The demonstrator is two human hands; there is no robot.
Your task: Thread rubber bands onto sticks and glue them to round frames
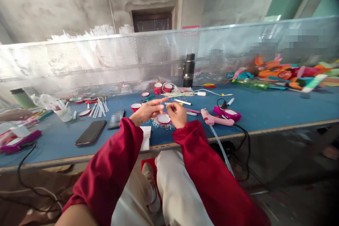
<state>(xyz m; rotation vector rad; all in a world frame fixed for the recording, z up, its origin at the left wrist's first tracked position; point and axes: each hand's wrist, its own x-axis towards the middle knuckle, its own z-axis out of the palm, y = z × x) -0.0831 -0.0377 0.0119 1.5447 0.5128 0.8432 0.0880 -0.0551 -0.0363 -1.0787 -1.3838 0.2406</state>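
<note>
My left hand [148,111] is pinched closed, its index finger reaching to the right, with what looks like a thin pale strand at the fingertips. Close beside it, my right hand [177,114] has its fingers curled into a pinch; whatever is in them is too small to make out. Below both hands lies a shallow white dish with a red rim [163,118]. Loose coloured strands [156,124] spread around and under that dish. To the left of it is a small stack of red-rimmed cups [136,107]. White paper [146,138] lies under my left wrist.
A pink glue gun [217,118] rests at the right by a purple device [230,113] with a black cable. Two phones, one a dark phone [90,132], lie left. Behind stand a black flask [189,70] and a perforated metal screen [159,51]. Colourful pieces [284,74] pile far right.
</note>
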